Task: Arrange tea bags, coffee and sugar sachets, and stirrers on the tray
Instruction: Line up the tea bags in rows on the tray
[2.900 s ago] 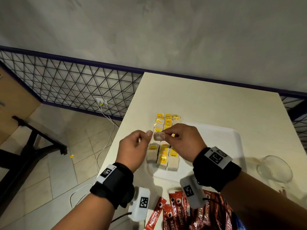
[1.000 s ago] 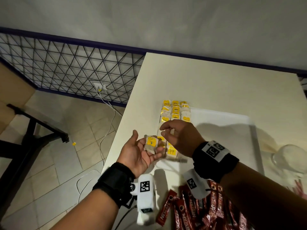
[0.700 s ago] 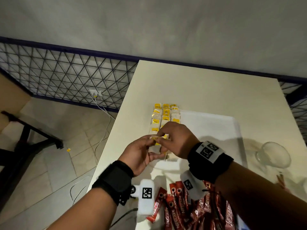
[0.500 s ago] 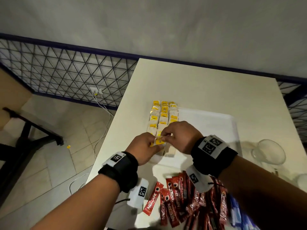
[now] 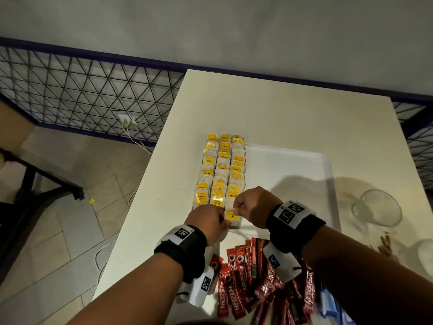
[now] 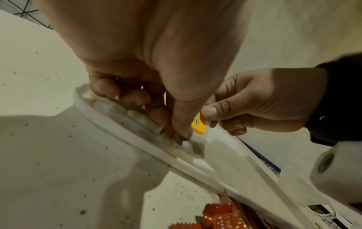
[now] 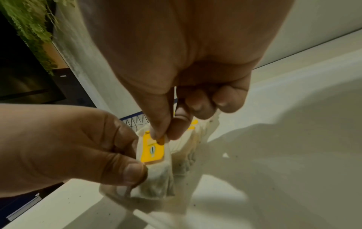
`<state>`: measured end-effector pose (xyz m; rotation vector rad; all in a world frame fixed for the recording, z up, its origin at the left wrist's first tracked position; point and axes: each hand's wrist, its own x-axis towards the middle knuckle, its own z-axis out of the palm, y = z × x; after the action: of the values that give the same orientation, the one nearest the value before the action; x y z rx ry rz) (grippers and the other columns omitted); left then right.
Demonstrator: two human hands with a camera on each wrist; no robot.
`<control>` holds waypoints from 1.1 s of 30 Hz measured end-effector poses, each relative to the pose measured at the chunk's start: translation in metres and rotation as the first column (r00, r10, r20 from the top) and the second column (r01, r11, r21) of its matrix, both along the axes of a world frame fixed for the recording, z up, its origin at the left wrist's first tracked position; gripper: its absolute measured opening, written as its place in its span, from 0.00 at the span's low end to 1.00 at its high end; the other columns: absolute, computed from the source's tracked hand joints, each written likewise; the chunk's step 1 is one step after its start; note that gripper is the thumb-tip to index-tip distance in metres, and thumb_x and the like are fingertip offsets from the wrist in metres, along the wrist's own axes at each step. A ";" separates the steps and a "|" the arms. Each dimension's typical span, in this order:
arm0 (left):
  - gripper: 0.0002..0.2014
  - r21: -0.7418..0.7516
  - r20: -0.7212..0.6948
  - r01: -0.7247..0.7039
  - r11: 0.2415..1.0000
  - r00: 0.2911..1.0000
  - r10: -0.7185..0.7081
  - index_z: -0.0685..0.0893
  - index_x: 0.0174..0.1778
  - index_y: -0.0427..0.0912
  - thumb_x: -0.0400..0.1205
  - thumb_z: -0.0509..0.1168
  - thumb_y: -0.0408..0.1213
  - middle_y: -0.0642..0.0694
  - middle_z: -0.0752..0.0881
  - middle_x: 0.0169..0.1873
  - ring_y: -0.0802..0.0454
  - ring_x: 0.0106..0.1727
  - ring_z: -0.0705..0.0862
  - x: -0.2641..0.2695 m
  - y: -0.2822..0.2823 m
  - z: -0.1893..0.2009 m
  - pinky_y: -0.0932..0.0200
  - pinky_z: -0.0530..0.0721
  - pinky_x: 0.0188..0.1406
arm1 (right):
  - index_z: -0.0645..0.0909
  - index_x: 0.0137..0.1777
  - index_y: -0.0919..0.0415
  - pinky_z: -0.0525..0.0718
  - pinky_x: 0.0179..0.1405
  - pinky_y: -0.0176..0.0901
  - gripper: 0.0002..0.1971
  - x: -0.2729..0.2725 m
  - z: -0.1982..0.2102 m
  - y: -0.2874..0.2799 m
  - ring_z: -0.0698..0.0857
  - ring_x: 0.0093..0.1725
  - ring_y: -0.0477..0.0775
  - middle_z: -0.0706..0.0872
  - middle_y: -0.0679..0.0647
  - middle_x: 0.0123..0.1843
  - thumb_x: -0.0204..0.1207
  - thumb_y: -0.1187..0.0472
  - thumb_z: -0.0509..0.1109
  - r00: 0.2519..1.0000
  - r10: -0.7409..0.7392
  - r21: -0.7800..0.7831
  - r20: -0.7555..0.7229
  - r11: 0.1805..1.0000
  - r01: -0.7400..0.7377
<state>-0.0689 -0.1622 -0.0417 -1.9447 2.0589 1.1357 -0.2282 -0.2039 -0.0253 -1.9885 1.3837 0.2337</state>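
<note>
A tea bag with a yellow tag is at the near left corner of the white tray, low over it. My left hand pinches its left edge between thumb and fingers. My right hand pinches the tag's top corner. In the left wrist view the tea bag hangs just above the tray rim. Three columns of tea bags fill the tray's left side. Red coffee sachets lie piled on the table in front of the tray.
A clear glass lies right of the tray, with brown stirrers near it. Blue sachets show at the bottom right. The table's left edge drops to a tiled floor beside a wire fence.
The tea bag lay in my upturned left palm a second ago. Both hands then took it and lowered it toward the near end of the tea bag columns.
</note>
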 end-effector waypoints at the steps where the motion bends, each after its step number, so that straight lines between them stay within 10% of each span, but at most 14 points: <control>1: 0.10 0.005 0.021 0.013 1.000 1.000 -0.013 0.83 0.41 0.44 0.82 0.65 0.46 0.40 0.87 0.47 0.40 0.50 0.83 -0.001 -0.001 -0.002 0.55 0.75 0.44 | 0.87 0.51 0.54 0.76 0.52 0.39 0.09 0.000 -0.003 -0.001 0.82 0.55 0.51 0.87 0.49 0.54 0.79 0.52 0.68 1.000 -0.003 0.009 -0.001 1.000 0.003; 11: 0.08 -0.005 0.086 0.036 0.999 0.996 -0.035 0.87 0.46 0.51 0.80 0.64 0.48 0.48 0.89 0.48 0.44 0.52 0.85 0.002 -0.002 -0.012 0.55 0.83 0.51 | 0.82 0.46 0.52 0.83 0.53 0.47 0.09 0.005 -0.021 -0.007 0.84 0.54 0.57 0.86 0.53 0.52 0.79 0.47 0.68 0.990 -0.014 0.011 -0.143 1.000 0.016; 19: 0.17 -0.329 -0.017 0.018 0.944 1.000 -0.025 0.86 0.59 0.43 0.73 0.71 0.37 0.40 0.82 0.53 0.38 0.54 0.80 0.021 -0.013 -0.007 0.54 0.79 0.49 | 0.70 0.45 0.49 0.79 0.43 0.44 0.10 0.004 -0.023 0.000 0.80 0.42 0.56 0.80 0.49 0.42 0.76 0.50 0.69 0.995 -0.100 -0.057 -0.018 0.993 0.099; 33: 0.14 -0.258 0.057 0.137 0.956 0.990 -0.127 0.83 0.62 0.47 0.80 0.64 0.38 0.42 0.81 0.54 0.40 0.55 0.81 0.031 -0.030 0.009 0.53 0.77 0.50 | 0.73 0.44 0.49 0.77 0.42 0.43 0.07 0.005 -0.025 0.001 0.80 0.42 0.55 0.78 0.48 0.42 0.77 0.51 0.68 0.993 -0.114 -0.077 0.033 0.990 0.116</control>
<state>-0.0378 -0.1917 -0.0325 -1.8795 2.3801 0.8272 -0.2235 -0.2026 -0.0502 -1.9593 1.5043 0.0989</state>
